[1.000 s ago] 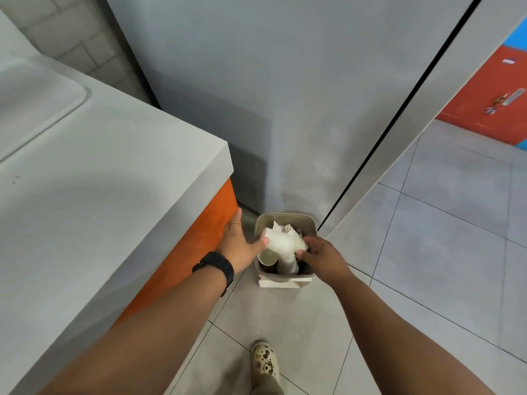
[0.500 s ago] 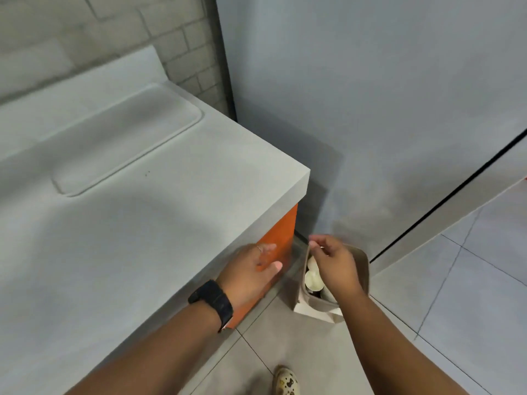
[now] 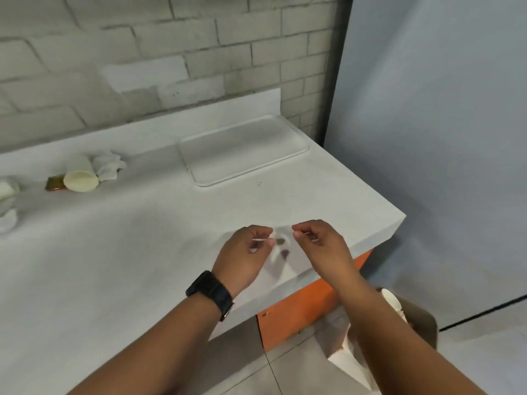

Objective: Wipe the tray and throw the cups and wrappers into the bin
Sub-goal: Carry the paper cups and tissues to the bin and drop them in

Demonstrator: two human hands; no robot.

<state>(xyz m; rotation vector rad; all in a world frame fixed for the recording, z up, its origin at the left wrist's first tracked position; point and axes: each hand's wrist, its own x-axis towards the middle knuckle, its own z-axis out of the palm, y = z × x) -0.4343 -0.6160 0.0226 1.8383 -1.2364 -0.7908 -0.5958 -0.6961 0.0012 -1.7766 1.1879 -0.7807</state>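
Both hands hang just above the near right corner of the pale grey counter top [image 3: 119, 275], fingers loosely curled and facing each other across a small gap. The left hand [image 3: 245, 253] has its fingertips [image 3: 266, 243] drawn in toward the palm with nothing clearly between them; a thin pale streak crosses them, too blurred to tell what it is. The right hand [image 3: 319, 243] mirrors it, curled fingers holding nothing that can be made out. A black wristwatch [image 3: 211, 293] sits on the left wrist. Farther back on the counter, near the low backsplash and the right end, lies the white rectangular plastic tray [image 3: 245, 151], flat and bare. Well to its left a cream paper cup [image 3: 79, 173] lies on its side with its mouth toward the camera, touching a crumpled white napkin [image 3: 109, 166] on its right and a small brown wrapper [image 3: 55, 182] on its left. More white crumpled paper [image 3: 8, 206] shows at the left edge. Below the right forearm, on the tiled floor beside the orange cabinet front [image 3: 302, 306], stands the beige bin [image 3: 422, 317], with something white inside it.
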